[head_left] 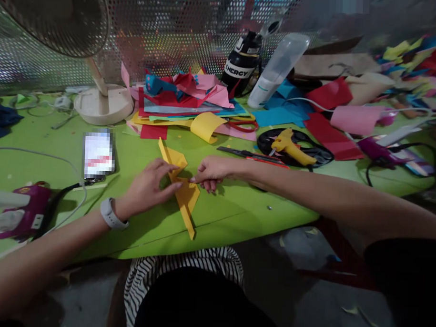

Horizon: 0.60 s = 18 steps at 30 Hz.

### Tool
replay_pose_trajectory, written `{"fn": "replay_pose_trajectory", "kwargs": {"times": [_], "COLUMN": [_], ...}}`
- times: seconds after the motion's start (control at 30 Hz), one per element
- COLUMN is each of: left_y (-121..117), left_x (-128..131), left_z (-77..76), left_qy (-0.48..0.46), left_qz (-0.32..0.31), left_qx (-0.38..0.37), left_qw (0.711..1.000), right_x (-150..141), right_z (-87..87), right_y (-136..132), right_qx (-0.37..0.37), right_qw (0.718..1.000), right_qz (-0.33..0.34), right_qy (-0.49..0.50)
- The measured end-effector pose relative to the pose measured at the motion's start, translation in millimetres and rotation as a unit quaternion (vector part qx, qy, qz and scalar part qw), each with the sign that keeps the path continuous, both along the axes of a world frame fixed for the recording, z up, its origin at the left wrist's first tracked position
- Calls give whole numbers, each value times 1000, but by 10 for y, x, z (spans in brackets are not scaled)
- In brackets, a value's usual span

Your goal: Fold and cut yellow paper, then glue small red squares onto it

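A folded yellow paper piece [188, 196] lies on the green table in front of me, with a long narrow strip along its left side and angled flaps on the right. My left hand [147, 185] reaches over the strip, its thumb and fingertips pressing and holding the paper around its middle. From the other side, my right hand [212, 173] meets the paper's right edge with thumb and index finger pinched together and the other fingers curled. The exact bit of paper between those fingertips is hidden.
Behind the hands lie a cutter knife [232, 152], a yellow glue gun [292, 147] and a stack of coloured paper [184, 110]. A phone [98, 153] and a fan [103, 104] stand left. A black bottle [242, 64] and a clear bottle [278, 70] are at the back.
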<state>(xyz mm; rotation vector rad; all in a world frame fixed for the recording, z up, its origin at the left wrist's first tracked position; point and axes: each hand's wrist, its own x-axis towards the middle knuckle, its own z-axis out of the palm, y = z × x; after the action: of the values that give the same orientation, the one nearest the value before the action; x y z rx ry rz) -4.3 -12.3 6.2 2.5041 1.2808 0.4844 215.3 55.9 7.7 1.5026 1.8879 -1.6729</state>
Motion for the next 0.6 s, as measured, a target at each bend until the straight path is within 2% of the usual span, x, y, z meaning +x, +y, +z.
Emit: {"fn": "replay_pose_trajectory", "kwargs": {"times": [0.1,0.17,0.27,0.4,0.6], "left_y": [165,269,376,442,518], "left_x": [51,103,175,210,163], "left_z": [-80,-153,-214,-198,-197], "left_qy": [-35,-29,0,43,66], "left_qz": [120,162,172,180,158], "left_qx": [-33,-89,-138,-174,-168], "left_qw": [992,982,975,967,971], "right_x": [-5,-3,-4,-15,-8], "right_z": [26,32,39,79,86], "right_y": [14,17,8,-20,-27], "right_qx": [-2,-6,-8,-3,-2], "right_qw": [1000,1000,1000,1000,1000], "right_qz": [0,3,0,-11,-14], "right_qy": [-8,-4,6,-3,10]}}
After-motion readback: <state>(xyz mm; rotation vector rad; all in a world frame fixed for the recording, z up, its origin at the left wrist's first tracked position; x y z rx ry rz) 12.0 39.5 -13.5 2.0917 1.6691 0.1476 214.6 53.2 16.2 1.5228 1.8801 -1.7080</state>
